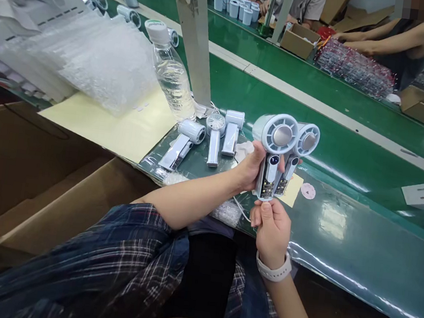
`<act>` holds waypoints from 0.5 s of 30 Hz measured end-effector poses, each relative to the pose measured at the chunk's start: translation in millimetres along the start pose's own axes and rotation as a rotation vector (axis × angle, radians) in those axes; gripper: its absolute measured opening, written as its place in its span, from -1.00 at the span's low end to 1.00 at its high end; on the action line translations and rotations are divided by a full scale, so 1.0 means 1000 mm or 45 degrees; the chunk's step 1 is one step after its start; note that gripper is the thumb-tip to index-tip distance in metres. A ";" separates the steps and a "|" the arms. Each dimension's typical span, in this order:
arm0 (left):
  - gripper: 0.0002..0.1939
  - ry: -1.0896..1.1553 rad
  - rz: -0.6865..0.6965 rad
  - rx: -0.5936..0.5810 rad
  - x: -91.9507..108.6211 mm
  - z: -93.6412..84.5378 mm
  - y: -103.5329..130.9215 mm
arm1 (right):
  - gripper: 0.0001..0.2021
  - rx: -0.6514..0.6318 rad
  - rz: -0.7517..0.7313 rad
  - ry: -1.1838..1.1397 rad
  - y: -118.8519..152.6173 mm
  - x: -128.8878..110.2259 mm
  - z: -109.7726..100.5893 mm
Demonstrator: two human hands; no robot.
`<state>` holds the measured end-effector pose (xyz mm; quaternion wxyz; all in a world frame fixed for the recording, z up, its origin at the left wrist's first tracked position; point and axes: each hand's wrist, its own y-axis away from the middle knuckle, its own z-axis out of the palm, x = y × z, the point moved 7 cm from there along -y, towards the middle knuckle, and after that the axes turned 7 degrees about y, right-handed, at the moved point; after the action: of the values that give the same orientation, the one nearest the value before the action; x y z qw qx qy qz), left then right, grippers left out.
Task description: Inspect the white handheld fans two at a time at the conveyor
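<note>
1. Left hand wrapped round the handle side of the near fan, fingers reaching across to the far fan; grip closed, both pale blue units held upright above the bench
2. Right hand below it, thumb and curled fingers narrow at the foot of the near fan, touching its base; white watch band on that wrist
3. Near fan faces the wearer: round head, spoked grille, silver centre disc, small dark display under it, circuit board bared low on the handle; far fan just beside and partly behind, same build, its board bared too
4. Left of the hands, three more fans lie on the bench near one another, the leftmost with its handle open
5. Clear bottle, white cap, tilted in view beside a metal post; further left, clear plastic sleeves heaped on a yellow sheet
6. Right of the fans, a yellow card and a round pink sticker
7. Across the green belt, a co-worker's arms over a pile of wrapped pieces; pale blue cups left of there
</note>
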<state>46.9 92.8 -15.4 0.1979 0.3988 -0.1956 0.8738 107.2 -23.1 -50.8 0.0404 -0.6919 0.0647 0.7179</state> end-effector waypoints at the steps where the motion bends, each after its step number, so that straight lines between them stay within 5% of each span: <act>1: -0.03 0.051 0.011 -0.003 0.001 0.002 0.000 | -0.64 0.002 -0.031 0.066 0.000 -0.003 -0.002; 10: 0.00 0.244 -0.073 0.085 0.008 0.003 0.002 | -0.71 0.032 -0.361 0.501 0.008 -0.026 -0.006; 15: 0.10 0.174 -0.064 0.050 0.013 0.002 0.004 | -0.70 0.110 -0.200 0.410 0.005 -0.021 -0.015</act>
<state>38.8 91.0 -4.6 0.2248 0.3467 -0.1545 0.8975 122.5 -29.6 -29.9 0.1151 -0.7984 0.0469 0.5891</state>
